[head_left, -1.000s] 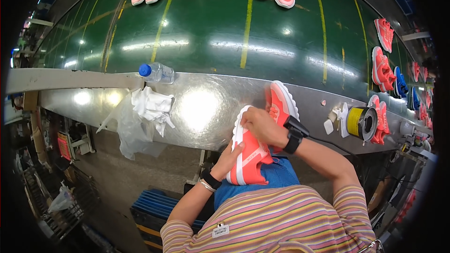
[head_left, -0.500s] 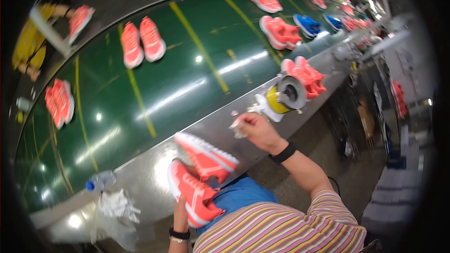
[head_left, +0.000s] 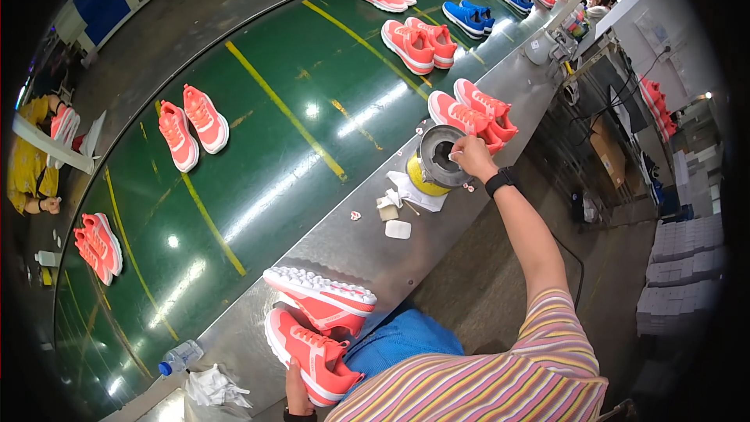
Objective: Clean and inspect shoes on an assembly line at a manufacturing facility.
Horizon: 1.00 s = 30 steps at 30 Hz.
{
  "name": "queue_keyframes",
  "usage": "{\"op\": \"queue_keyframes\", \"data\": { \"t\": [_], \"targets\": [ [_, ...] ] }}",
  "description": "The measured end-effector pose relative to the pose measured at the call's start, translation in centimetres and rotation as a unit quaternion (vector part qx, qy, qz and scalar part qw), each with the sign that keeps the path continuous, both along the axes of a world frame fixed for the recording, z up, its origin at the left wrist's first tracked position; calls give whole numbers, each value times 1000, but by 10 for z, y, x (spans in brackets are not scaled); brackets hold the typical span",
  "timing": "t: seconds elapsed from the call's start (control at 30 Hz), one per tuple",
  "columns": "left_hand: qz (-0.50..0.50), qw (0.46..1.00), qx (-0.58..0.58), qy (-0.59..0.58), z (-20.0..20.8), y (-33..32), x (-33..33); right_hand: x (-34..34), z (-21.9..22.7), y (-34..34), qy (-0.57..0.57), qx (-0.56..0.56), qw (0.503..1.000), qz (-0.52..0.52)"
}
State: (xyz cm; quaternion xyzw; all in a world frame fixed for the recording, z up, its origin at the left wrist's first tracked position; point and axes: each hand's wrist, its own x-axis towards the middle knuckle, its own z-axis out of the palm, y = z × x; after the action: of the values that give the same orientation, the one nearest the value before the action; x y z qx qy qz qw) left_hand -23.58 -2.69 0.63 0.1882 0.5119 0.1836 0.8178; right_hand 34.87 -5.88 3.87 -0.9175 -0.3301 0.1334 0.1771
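My left hand [head_left: 296, 392] grips the near coral sneaker [head_left: 311, 353] by its side, with most fingers hidden beneath it. Against that shoe, a second coral sneaker [head_left: 332, 306] lies on its side, white sole facing the belt. My right hand [head_left: 474, 158] is at the mouth of a round grey-topped pot with a yellow band [head_left: 428, 180], fingers pinched on a small white wad [head_left: 453, 155] that is partly hidden. White cloth [head_left: 410, 189] lies under the pot. A white block [head_left: 398, 230] and a beige block [head_left: 387, 212] rest close by.
Beyond the metal ledge [head_left: 351, 242] runs a green conveyor belt [head_left: 258, 164] carrying coral and blue sneakers. A coral pair [head_left: 473, 112] stands beside the pot. At left are a clear bottle [head_left: 181, 357] and crumpled white cloth [head_left: 216, 387]. Another person in yellow [head_left: 33, 164] works across the belt.
My right hand has moved right, from above the ledge to the pot's mouth. My left hand still grips the near sneaker. The head view has shifted, and the other sneaker now shows more sole.
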Motion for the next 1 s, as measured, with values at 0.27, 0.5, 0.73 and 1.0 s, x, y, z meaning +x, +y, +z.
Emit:
{"op": "queue_keyframes", "data": {
  "t": [0.27, 0.5, 0.73, 1.0],
  "targets": [
    [10, 1000, 11, 4, -2, -8, -15, -15, 2, 9, 3, 14, 1000, 0],
    [-29, 999, 27, -16, 8, -1, 1, -142, 78, 28, 256, 305, 915, 65],
    [0, 1000, 8, -29, -5, -8, 0, -368, 27, 76, 568, 128, 775, 247],
    [-1, 999, 26, -36, 0, -15, -17, -424, -46, 96, 277, 47, 854, 439]
  ]
}}
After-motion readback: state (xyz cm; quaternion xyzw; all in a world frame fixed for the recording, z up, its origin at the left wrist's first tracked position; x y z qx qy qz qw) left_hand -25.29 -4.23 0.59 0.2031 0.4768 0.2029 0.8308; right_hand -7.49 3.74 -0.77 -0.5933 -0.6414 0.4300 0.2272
